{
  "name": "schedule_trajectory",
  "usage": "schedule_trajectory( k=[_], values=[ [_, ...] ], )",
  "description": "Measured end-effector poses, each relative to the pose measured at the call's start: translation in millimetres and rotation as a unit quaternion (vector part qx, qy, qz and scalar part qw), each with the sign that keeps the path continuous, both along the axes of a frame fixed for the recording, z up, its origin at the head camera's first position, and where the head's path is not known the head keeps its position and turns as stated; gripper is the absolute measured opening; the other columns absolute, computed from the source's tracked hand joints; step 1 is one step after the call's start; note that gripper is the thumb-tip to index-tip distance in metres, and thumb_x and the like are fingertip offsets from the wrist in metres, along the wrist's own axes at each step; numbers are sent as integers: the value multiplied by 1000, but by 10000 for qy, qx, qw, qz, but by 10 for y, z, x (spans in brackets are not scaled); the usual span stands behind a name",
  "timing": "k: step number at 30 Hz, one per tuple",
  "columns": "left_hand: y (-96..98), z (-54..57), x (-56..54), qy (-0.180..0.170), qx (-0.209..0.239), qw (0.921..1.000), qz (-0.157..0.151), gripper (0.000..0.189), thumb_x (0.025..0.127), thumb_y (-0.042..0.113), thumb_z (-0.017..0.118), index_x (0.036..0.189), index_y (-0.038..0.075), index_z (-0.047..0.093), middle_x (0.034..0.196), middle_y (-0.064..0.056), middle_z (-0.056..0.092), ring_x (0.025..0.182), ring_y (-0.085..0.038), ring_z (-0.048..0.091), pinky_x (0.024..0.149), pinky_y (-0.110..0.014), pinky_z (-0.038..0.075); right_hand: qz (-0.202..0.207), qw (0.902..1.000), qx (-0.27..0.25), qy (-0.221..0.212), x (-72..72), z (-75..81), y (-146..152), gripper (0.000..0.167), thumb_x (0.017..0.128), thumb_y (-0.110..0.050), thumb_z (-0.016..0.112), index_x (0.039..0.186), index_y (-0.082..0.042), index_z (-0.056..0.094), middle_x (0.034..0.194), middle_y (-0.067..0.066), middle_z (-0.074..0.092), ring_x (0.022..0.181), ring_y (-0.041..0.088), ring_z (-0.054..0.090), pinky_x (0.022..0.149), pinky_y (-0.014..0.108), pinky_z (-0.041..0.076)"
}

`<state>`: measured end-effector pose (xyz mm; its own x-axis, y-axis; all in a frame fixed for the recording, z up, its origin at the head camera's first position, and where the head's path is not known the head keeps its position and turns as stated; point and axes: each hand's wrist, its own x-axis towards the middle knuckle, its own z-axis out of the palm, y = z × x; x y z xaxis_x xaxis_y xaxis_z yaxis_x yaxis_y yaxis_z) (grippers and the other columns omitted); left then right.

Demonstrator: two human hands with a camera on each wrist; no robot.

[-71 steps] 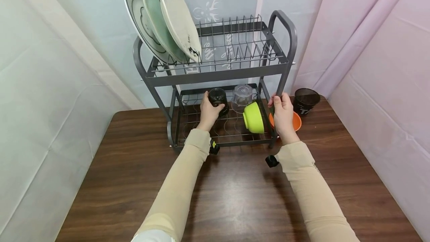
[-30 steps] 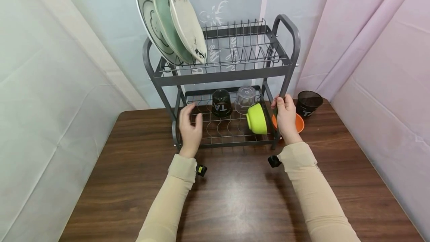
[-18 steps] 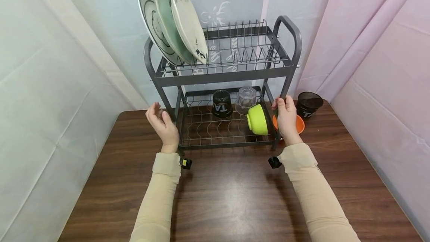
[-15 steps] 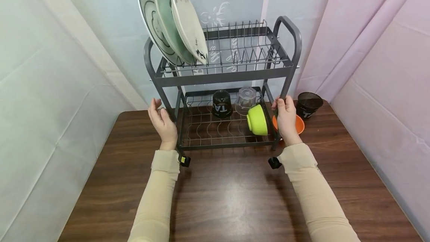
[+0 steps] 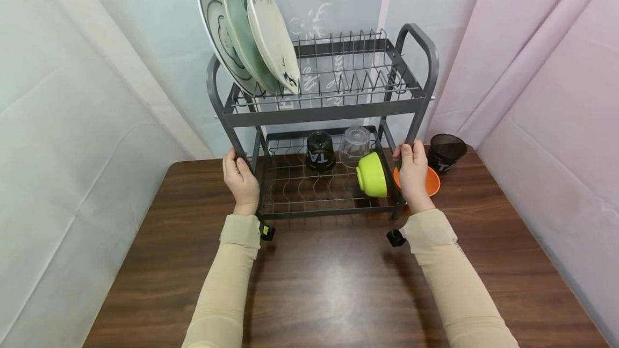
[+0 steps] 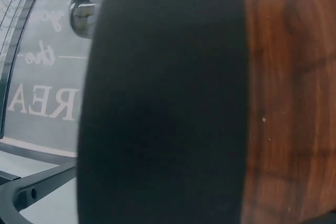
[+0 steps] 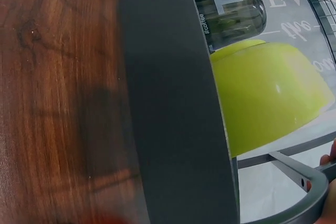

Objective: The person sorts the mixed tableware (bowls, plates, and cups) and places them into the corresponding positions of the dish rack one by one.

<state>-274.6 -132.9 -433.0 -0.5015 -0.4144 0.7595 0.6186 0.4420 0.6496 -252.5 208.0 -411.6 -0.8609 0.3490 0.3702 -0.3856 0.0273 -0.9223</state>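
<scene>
A two-tier grey metal dish rack (image 5: 324,115) stands toward the table's back. My left hand (image 5: 242,186) holds its left front post, the thumb in front and some fingers hidden behind. The right front post is gripped by my right hand (image 5: 414,173). Three plates (image 5: 273,36) lean upright at the left of the top tier. Below sit an upside-down black cup (image 5: 320,150), an upside-down clear cup (image 5: 355,145) and a lime-green bowl (image 5: 371,175) tipped on its side. The rack's lower bar (image 6: 163,103) fills much of the left wrist view.
Just right of the rack, an orange bowl (image 5: 432,180) is partly covered by my right hand. Behind it a dark cup (image 5: 446,152) stands on the brown wooden table (image 5: 333,283). Pale cloth walls (image 5: 546,138) enclose the back and sides.
My left hand has let go of the black cup, drawn back to the left, and taken hold of the rack's left post. My right hand has stayed on the right post.
</scene>
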Motion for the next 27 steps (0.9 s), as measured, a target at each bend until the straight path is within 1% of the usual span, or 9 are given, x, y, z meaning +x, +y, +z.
schedule_trajectory(
  k=[4,7,10,13,17,19,22,24,27],
  values=[
    [1,-19,6,-76,-227,9997,3,26,95,-3,36,117,-5,51,94,-25,49,81,-34,53,74,-31,43,-15,9997,122,202,-55,-82,32,19,97,-25,38,98,-9,48,79,1,50,77,12,50,77,19,43],
    [9,-25,12,-141,-333,9993,15,27,95,-3,36,120,-5,49,95,-24,47,82,-32,51,75,-33,43,-55,9992,281,290,-54,-100,36,28,97,-24,38,107,1,48,81,-1,52,78,11,52,79,17,44],
    [12,-20,17,-209,-378,9991,26,28,96,0,35,121,-4,47,97,-24,46,82,-31,50,75,-35,43,-55,9991,296,309,-27,-84,30,33,97,-21,39,115,6,47,84,-2,56,80,12,56,82,17,45],
    [18,-18,13,-293,-473,9984,11,28,98,3,34,122,-5,46,98,-24,46,82,-30,49,75,-36,44,-53,9996,130,225,14,-67,52,30,97,-18,43,120,-1,51,89,-3,62,86,12,60,87,18,45],
    [34,-24,8,-362,-549,9978,28,30,99,7,32,125,-3,44,99,-24,46,82,-30,49,75,-37,44,-110,9998,-85,-141,73,-102,142,30,97,-20,45,124,-12,54,100,-7,64,97,6,60,90,18,42],
    [36,-29,8,-352,-560,9978,37,30,99,7,32,125,-3,44,99,-24,46,81,-30,49,74,-37,43,-266,9990,-142,-322,104,-149,201,33,97,-20,44,128,-11,52,106,-7,62,101,5,57,91,17,41],
    [28,-45,7,-324,-568,9979,45,30,99,7,32,125,-2,43,98,-24,45,80,-30,48,73,-37,43,-722,9953,-128,-628,138,-241,309,36,97,-19,44,132,-8,49,118,2,59,109,8,52,96,18,39],
    [17,-50,7,-323,-583,9978,41,30,98,7,33,125,-3,43,99,-24,45,80,-31,48,73,-37,43,-1096,9899,-53,-902,150,-303,396,38,98,-20,44,134,-8,46,129,9,52,118,12,47,103,21,36],
    [-7,-53,11,-365,-579,9976,57,31,98,7,32,126,-3,42,100,-24,45,81,-31,49,73,-38,43,-1521,9736,46,-1700,160,-383,518,44,98,-26,42,141,-15,38,145,9,39,132,14,36,111,26,29]
  ],
)
